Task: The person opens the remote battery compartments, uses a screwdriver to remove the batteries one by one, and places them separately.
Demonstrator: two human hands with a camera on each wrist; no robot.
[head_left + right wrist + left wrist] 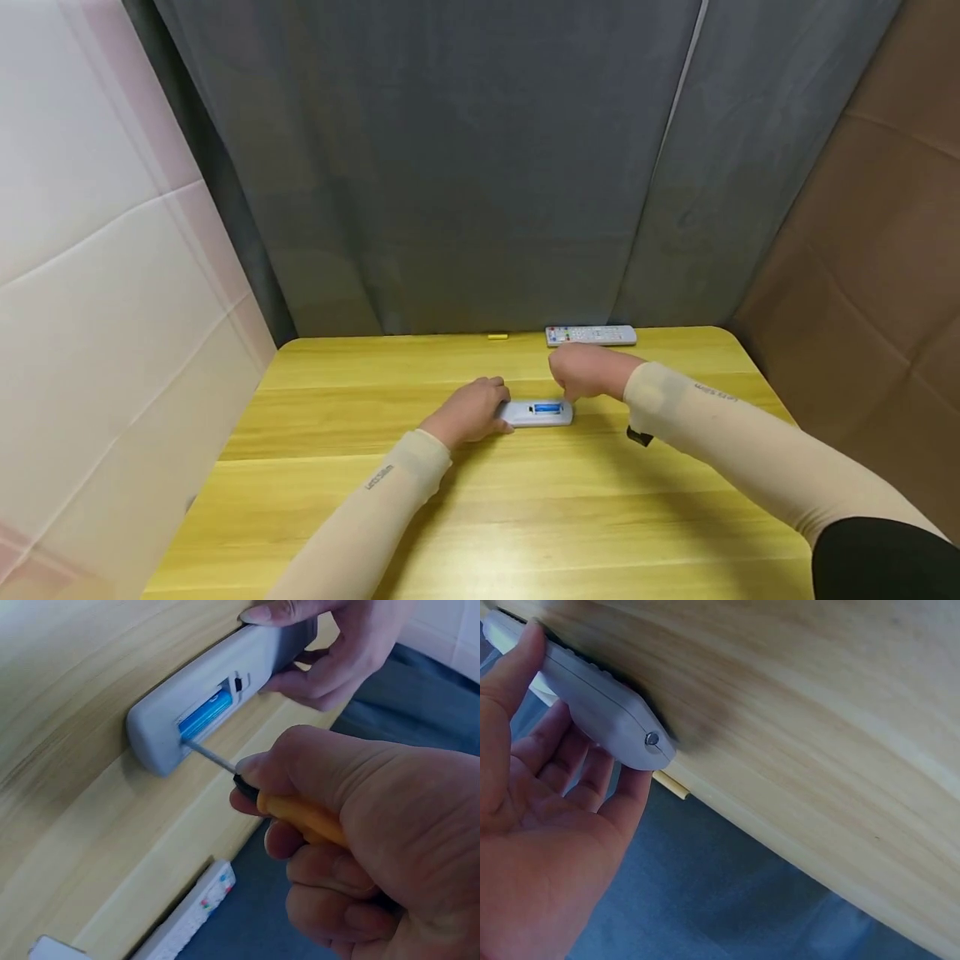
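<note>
The left hand (468, 411) gripped the left end of a grey remote (536, 412) lying mid-table, battery (204, 715) showing; the right hand (360, 840) clenched a screwdriver (281, 802), its tip hidden in the compartment; a second remote (591, 335) lay far right.

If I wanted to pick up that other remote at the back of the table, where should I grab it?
Probably across its long sides near the middle, coming from above: the remote lies flat, buttons up, at the table's far edge, with free space around it.
</note>
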